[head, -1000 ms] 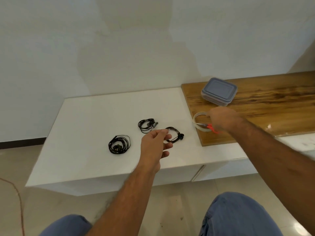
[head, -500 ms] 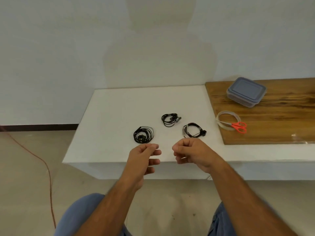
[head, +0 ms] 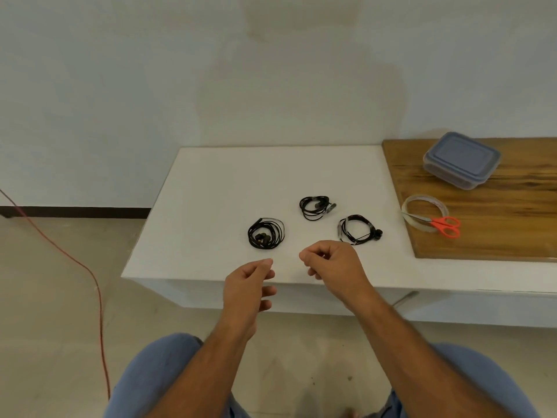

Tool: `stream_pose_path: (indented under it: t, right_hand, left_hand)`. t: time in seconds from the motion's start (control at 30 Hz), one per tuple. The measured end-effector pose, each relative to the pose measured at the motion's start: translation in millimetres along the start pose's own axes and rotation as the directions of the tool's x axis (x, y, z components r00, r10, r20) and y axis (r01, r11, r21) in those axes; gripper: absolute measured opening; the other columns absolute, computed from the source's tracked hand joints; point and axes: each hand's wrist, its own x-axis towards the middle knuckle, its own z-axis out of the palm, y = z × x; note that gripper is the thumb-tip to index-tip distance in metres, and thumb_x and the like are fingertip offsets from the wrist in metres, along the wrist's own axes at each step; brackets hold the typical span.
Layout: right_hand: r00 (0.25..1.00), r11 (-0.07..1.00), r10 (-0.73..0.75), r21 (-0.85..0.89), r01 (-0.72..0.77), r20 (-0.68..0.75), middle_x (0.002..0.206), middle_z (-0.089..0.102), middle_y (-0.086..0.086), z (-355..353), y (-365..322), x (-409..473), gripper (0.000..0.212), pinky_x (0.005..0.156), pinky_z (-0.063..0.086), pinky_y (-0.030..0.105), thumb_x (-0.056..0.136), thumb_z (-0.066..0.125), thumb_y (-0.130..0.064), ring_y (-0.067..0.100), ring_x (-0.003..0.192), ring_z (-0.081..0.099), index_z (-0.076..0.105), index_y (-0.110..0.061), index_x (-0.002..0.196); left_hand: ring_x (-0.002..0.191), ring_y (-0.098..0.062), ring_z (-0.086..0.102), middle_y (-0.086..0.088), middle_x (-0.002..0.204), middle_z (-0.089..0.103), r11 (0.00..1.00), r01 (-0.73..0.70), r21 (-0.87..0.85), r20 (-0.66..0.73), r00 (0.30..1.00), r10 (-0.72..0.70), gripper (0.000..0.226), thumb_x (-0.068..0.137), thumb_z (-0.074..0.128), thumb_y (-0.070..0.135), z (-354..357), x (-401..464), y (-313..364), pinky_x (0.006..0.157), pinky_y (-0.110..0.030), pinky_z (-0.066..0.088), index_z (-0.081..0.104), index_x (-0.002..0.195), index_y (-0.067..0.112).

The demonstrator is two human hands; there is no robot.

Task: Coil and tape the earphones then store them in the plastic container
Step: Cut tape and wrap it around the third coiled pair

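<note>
Three black coiled earphones lie on the white table [head: 229,182]: a left coil [head: 266,234], a middle coil [head: 315,207] and a right coil [head: 357,230]. The middle and right coils show pale tape bands. My left hand [head: 247,285] and my right hand [head: 334,267] hover close together over the table's front edge. Each pinches thumb to forefinger on an end of a short strip of clear tape, which is barely visible. The plastic container [head: 462,159], its grey-blue lid on, stands on the wooden board [head: 497,236] at the right.
A roll of clear tape [head: 422,203] lies on the board, with orange-handled scissors [head: 446,226] resting across it. A red cable [head: 75,260] runs over the floor at the left. My knees in blue trousers are below the table's edge.
My right hand left the scissors on the tape roll and came back beside my left hand. Both hands drew toward me, to the table's front edge. The coils have not moved.
</note>
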Motion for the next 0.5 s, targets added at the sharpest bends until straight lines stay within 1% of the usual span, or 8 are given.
stream_pose_path:
  t: [0.1, 0.17, 0.23, 0.3, 0.33, 0.4, 0.43, 0.5]
  right_hand:
    - [0.996, 0.992, -0.077, -0.101, 0.073, -0.036, 0.066, 0.069, -0.005, 2.3, -0.3, 7.6, 0.017, 0.064, 0.054, 0.034, 0.086, 0.068, -0.023, 0.015, 0.064, 0.065, 0.072, -0.022, 0.069]
    - [0.993, 0.986, -0.105, -0.137, 0.098, -0.045, 0.064, 0.068, -0.008, 2.2, 0.2, 10.6, 0.017, 0.065, 0.054, 0.033, 0.085, 0.068, -0.023, 0.011, 0.063, 0.063, 0.072, -0.021, 0.069]
    - [0.99, 0.978, -0.133, -0.169, 0.123, -0.051, 0.061, 0.066, -0.011, 2.0, -0.9, 11.6, 0.018, 0.063, 0.052, 0.028, 0.085, 0.068, -0.022, 0.005, 0.06, 0.06, 0.072, -0.019, 0.068]
    - [0.988, 0.979, -0.138, -0.162, 0.125, -0.071, 0.06, 0.065, -0.011, 0.9, -4.0, 12.1, 0.019, 0.061, 0.05, 0.026, 0.085, 0.067, -0.02, 0.004, 0.058, 0.059, 0.07, -0.018, 0.066]
    - [0.987, 0.983, -0.131, -0.139, 0.117, -0.094, 0.061, 0.066, -0.009, -1.4, -5.0, 13.6, 0.019, 0.062, 0.051, 0.027, 0.085, 0.066, -0.018, 0.007, 0.059, 0.061, 0.069, -0.018, 0.066]
    - [0.981, 0.989, -0.121, -0.106, 0.106, -0.149, 0.062, 0.066, -0.008, -10.1, -6.9, 17.5, 0.018, 0.065, 0.053, 0.03, 0.083, 0.065, -0.015, 0.015, 0.063, 0.065, 0.069, -0.017, 0.066]
    - [0.977, 0.989, -0.125, -0.104, 0.108, -0.174, 0.061, 0.066, -0.009, -16.3, -7.6, 19.3, 0.018, 0.066, 0.053, 0.032, 0.082, 0.065, -0.015, 0.017, 0.065, 0.066, 0.068, -0.018, 0.065]
    - [0.971, 0.99, -0.118, -0.096, 0.099, -0.207, 0.059, 0.064, -0.01, -28.7, -7.8, 22.7, 0.017, 0.066, 0.054, 0.035, 0.08, 0.064, -0.015, 0.02, 0.066, 0.066, 0.066, -0.019, 0.063]
  left_hand:
    - [0.061, -0.013, 0.061, -0.004, 0.094, 0.07, 0.997, -0.057, 0.054, -0.008, 0.998, 0.058, 0.015, 0.091, 0.066, 0.029, -1.4, 5.7, -0.5, 0.047, -0.024, 0.046, 0.071, 0.101, 0.019]
    - [0.061, -0.013, 0.061, -0.003, 0.094, 0.07, 0.992, -0.089, 0.089, -0.007, 0.996, 0.09, 0.015, 0.092, 0.065, 0.03, -3.2, 9.2, -0.7, 0.047, -0.024, 0.046, 0.07, 0.101, 0.019]
    - [0.06, -0.011, 0.061, -0.001, 0.093, 0.07, 0.98, -0.134, 0.147, 0.001, 0.991, 0.136, 0.015, 0.093, 0.064, 0.031, -3.9, 11.8, -1.7, 0.048, -0.024, 0.047, 0.07, 0.101, 0.021]
    - [0.057, -0.007, 0.061, 0.003, 0.091, 0.07, 0.943, -0.206, 0.262, 0.014, 0.978, 0.21, 0.016, 0.094, 0.061, 0.033, -5.1, 14.5, -5.2, 0.048, -0.024, 0.047, 0.069, 0.104, 0.024]
    - [0.056, -0.006, 0.061, 0.004, 0.091, 0.07, 0.925, -0.226, 0.306, 0.01, 0.972, 0.234, 0.016, 0.095, 0.059, 0.033, -7.3, 16.4, -7.0, 0.048, -0.024, 0.048, 0.068, 0.107, 0.026]
    - [0.056, -0.005, 0.062, 0.005, 0.092, 0.07, 0.912, -0.225, 0.342, -0.019, 0.969, 0.247, 0.018, 0.096, 0.057, 0.032, -15.1, 21.2, -7.6, 0.05, -0.025, 0.049, 0.065, 0.112, 0.028]
    - [0.056, -0.005, 0.062, 0.006, 0.093, 0.07, 0.89, -0.247, 0.384, -0.026, 0.96, 0.277, 0.02, 0.096, 0.058, 0.032, -19.7, 25.1, -6.7, 0.052, -0.027, 0.049, 0.065, 0.114, 0.027]
    - [0.058, -0.003, 0.064, 0.011, 0.095, 0.069, 0.777, -0.331, 0.536, 0.004, 0.921, 0.39, 0.021, 0.094, 0.06, 0.031, -25.0, 33.4, -1.2, 0.06, -0.026, 0.05, 0.067, 0.114, 0.027]
